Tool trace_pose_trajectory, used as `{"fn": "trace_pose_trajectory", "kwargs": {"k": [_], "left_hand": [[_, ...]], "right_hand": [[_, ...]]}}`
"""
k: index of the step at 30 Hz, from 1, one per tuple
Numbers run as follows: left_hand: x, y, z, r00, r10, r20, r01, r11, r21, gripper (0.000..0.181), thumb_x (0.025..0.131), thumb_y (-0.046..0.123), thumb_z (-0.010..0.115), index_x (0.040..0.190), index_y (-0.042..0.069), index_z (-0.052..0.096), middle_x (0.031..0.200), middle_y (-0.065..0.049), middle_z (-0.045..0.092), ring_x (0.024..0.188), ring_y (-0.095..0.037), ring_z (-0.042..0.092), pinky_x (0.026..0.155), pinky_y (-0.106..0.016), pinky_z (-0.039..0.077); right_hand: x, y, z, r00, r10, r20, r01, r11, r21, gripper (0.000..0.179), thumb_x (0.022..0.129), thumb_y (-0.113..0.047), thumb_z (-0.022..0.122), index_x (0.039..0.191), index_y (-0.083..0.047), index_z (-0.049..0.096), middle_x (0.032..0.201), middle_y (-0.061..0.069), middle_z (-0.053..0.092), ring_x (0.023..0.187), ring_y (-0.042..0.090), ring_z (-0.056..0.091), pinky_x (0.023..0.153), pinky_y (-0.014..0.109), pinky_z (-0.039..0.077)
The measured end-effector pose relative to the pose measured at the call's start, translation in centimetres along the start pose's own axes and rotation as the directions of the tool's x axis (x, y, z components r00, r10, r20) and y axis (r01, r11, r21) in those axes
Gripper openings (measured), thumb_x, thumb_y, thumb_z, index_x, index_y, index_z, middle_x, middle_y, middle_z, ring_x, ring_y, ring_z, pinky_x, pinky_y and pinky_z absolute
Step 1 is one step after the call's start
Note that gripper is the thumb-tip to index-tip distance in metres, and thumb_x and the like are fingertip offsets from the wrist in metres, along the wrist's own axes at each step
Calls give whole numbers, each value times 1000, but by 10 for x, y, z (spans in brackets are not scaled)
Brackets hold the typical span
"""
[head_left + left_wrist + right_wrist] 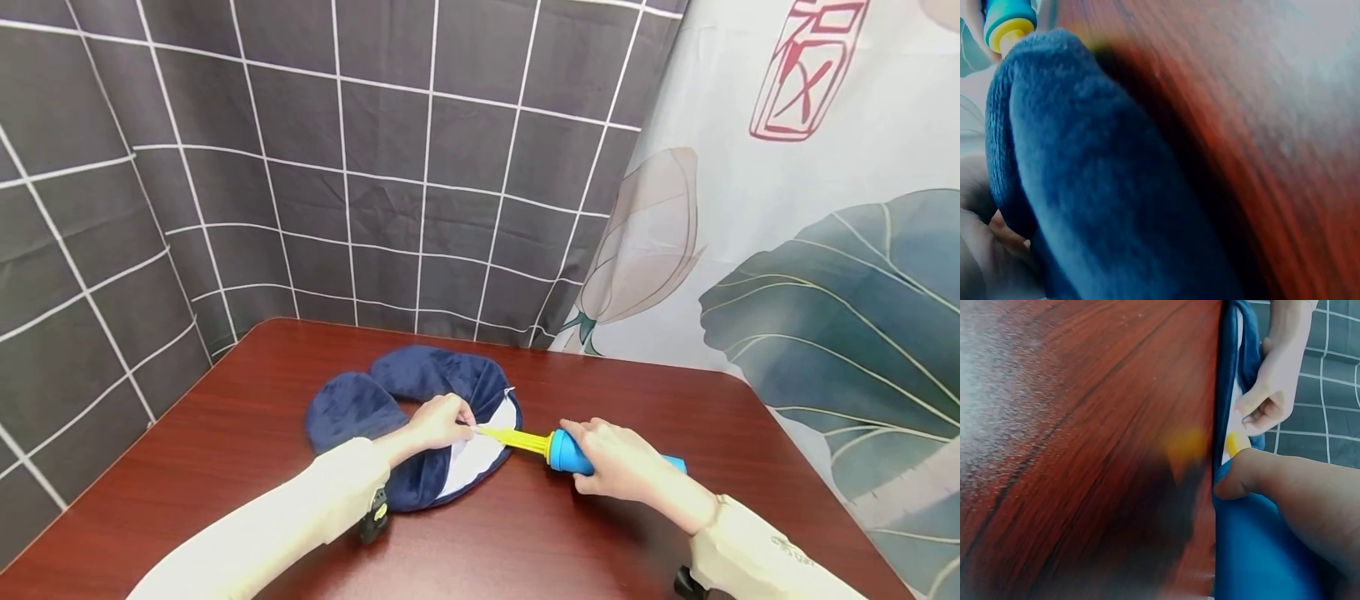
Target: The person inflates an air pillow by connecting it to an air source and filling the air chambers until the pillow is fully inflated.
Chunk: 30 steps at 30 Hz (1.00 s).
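Observation:
A navy plush neck pillow (351, 414) lies on the table, its cover unzipped to bare a white inner part (471, 465). My right hand (618, 460) grips the blue barrel of a hand air pump (567, 452), and in the right wrist view the thumb wraps over the barrel (1254, 550). The pump's yellow nozzle (517, 439) points left across the white part. Right at the nozzle's tip, my left hand (438, 421) pinches a small piece at the opening; fingers partly hide it. The plush cover (1097, 156) fills much of the left wrist view.
The reddish-brown wooden table (510, 550) extends around the pillow and pump. Behind it hangs a dark grey curtain (390, 208) with a white grid. A white cloth with leaf and flower prints (825, 317) hangs at the right. Both sleeves are cream.

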<state>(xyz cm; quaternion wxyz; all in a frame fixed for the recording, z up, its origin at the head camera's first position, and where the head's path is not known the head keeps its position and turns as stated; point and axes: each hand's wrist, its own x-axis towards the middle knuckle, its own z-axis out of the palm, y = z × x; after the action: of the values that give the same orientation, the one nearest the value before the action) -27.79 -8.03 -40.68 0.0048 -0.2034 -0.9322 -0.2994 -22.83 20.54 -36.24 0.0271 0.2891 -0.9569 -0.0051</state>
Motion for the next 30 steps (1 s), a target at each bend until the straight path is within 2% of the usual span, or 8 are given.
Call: {"fn": "trace_pose_trajectory", "kwargs": {"k": [2,5,9,15,22,30], "left_hand": [[0,-1,-2,999,48,0,-48,999,6,5,77,14,76,79,11,74,80,1,75,76,-10,66,70,-26,50],[0,-4,-5,997,66,29,-66,998,-6,6,76,15,78,79,11,73,80,1,74,77,-9,65,71,-26,51],[5,-7,-8,997,25,68,-24,999,-24,7,76,13,79,80,10,75,81,-2,75,77,-12,65,71,-27,51],[11,-14,-15,996,8,89,-7,1000,-5,8,77,14,81,82,10,76,82,-2,75,77,-9,63,71,-22,50],[16,-26,-21,995,33,95,-31,999,-23,11,75,13,80,82,7,76,80,-4,75,74,-6,62,68,-20,49],[16,-26,-19,996,0,84,0,1000,-9,11,75,13,80,82,8,73,82,-4,73,78,-10,62,72,-24,50]], "right_hand": [[0,1,0,1000,19,-9,-19,1000,-11,59,71,-30,83,119,-2,63,101,7,71,83,18,58,69,37,57],[-2,3,1,999,18,-40,-19,999,-42,54,71,-37,84,111,-9,64,92,2,70,74,14,57,65,34,56],[-2,6,3,997,-12,-80,5,996,-87,59,73,-44,83,118,-12,62,96,1,71,71,13,60,63,32,54],[4,6,6,997,-49,-63,45,997,-62,58,75,-44,80,119,-12,58,97,2,71,71,13,60,61,31,52],[12,6,7,999,-28,-16,28,999,25,44,75,-33,77,105,-12,53,81,-1,62,66,11,51,58,29,46],[14,9,8,1000,-19,12,19,1000,0,54,77,-39,78,119,-13,55,96,4,69,74,15,58,63,33,51]]}}
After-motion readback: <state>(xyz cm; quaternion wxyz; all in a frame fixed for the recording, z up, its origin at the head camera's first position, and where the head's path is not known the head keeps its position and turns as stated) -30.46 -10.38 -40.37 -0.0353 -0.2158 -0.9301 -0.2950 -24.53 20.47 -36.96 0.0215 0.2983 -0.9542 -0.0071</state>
